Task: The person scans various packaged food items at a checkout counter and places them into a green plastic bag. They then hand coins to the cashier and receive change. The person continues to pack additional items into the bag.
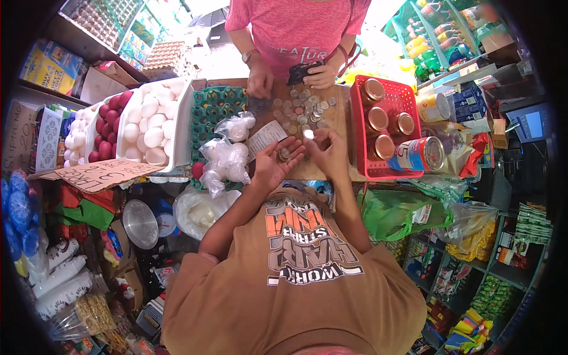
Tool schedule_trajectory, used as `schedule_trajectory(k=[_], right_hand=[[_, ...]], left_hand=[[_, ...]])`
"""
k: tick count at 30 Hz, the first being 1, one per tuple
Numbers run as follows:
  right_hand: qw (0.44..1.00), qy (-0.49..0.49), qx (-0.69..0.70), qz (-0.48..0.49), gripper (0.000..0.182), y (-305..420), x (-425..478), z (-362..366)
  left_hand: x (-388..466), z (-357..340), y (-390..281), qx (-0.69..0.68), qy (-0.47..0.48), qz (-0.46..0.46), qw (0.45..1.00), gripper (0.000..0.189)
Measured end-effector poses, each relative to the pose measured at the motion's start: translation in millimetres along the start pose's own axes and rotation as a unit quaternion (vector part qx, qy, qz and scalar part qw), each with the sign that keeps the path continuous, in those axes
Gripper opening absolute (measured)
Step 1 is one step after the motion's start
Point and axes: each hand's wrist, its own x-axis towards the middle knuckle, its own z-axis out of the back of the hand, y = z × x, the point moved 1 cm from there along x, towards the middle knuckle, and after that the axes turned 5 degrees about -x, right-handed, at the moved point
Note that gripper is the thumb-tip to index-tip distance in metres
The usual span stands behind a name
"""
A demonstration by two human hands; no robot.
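Observation:
My left hand [276, 163] lies palm up over the wooden counter [341, 165], cradling a few coins [284, 154] in its slightly curled palm. Beside it, my right hand [329, 148] pinches a coin [309, 134] that glares white between thumb and fingers. Many loose coins [301, 108] are spread on the counter just beyond both hands. A printed paper slip [268, 137] lies left of the coins, partly behind my left hand. Across the counter, a person in a pink shirt [297, 35] holds a black purse [301, 72] above the coins.
Left are bagged eggs [226, 159] on green egg trays [217, 97], white bins [179, 128] of eggs and a cardboard price sign [97, 174]. Right stands a red plastic basket [355, 128] with lidded jars [377, 119] and a can [417, 154]. A green plastic bag [399, 213] hangs below.

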Motion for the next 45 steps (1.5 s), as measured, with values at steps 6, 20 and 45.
schedule_trajectory(k=[6, 20, 45], right_hand=[[0.964, 0.036, -0.150, 0.218, 0.051, 13.6, -38.3, 8.2], [0.940, 0.034, -0.156, 0.300, 0.046, 15.7, -52.5, 36.6], [0.875, 0.269, -0.321, 0.242, 0.037, 39.1, -69.4, 40.1]], left_hand=[[-3.5, -3.4, 0.8, 0.068, 0.086, 0.077, 0.991, 0.051], [-16.0, -19.4, 1.9, 0.189, 0.200, 0.106, 0.956, 0.048], [-1.7, 18.4, 38.8, -0.014, 0.215, 0.247, 0.945, 0.073]])
